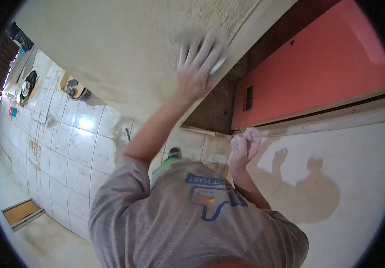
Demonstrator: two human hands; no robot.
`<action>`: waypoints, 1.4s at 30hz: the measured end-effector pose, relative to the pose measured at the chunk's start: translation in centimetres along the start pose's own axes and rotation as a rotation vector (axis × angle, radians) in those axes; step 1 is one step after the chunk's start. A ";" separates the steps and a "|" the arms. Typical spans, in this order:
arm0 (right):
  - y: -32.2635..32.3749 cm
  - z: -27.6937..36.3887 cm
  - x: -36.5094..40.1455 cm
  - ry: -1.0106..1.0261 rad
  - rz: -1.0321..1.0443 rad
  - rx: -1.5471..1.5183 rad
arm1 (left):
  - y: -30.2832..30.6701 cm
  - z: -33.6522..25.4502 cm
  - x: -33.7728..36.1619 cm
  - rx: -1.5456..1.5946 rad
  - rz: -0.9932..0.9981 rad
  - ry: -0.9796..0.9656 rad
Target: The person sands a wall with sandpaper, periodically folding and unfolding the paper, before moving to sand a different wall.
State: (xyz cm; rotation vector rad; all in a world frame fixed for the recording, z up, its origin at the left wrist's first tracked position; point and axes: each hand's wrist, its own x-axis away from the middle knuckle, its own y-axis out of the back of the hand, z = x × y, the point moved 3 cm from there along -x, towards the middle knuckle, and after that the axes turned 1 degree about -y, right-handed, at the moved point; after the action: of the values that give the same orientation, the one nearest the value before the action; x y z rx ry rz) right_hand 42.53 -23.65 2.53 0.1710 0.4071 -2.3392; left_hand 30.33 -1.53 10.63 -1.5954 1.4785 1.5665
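Dusted with white powder, my left hand [199,64] lies against the rough plastered wall [134,49] near its corner edge. Its fingers press a thin grey sheet [221,38], which looks like sandpaper, on the plaster; a pale edge shows beside the hand and the rest is hidden under it. My right hand [246,145], also white with powder, is raised at my right side near the white wall. Its fingers are curled closed, and what they hold, if anything, cannot be made out.
A red door [308,67] is at the right, beyond a dark frame. White floor tiles [74,156] spread below at the left. A white helmet [26,88], a cardboard piece [74,83] with tools and a small red-blue container [13,111] lie there. My shadow falls on the white wall [357,156].
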 end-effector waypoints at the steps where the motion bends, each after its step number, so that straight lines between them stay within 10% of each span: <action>1: -0.4 0.6 -0.2 0.030 0.006 -0.015 | 1.6 -0.6 -4.4 -0.010 -0.080 -0.110; 4: -1.2 1.8 -0.1 0.118 0.006 -0.023 | 5.2 -1.0 -13.6 -0.026 -0.161 -0.284; 10: 2.3 -0.9 -0.1 0.068 -0.008 0.044 | 2.6 0.5 -6.5 -0.058 -0.070 -0.193; 17: 5.1 -0.9 1.8 0.089 0.058 0.261 | -5.5 3.7 30.4 0.043 0.647 0.260; 19: 4.0 1.3 3.3 0.062 0.149 0.213 | -2.9 7.0 48.7 -0.089 1.347 0.866; 21: 3.5 2.2 5.1 0.036 0.202 0.151 | 4.2 7.0 52.1 -0.292 1.162 1.001; 26: 7.3 2.3 10.8 -0.071 0.234 0.170 | 15.5 2.7 44.4 -0.463 1.108 1.211; 31: 10.6 3.4 15.5 -0.080 0.350 0.122 | 15.4 2.0 45.1 -0.019 0.969 0.653; 35: 13.6 6.5 19.1 -0.083 0.416 0.457 | 13.7 -14.9 30.1 1.089 0.694 1.546; 42: 20.4 13.2 26.4 -0.009 0.039 0.461 | 10.9 -31.9 23.0 1.803 1.312 0.987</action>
State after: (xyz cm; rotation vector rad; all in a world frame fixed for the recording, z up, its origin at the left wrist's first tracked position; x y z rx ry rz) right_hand 37.86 -59.20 3.68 0.3823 -0.1464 -2.3599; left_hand 28.78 -41.21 1.53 0.0452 3.0344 -0.8905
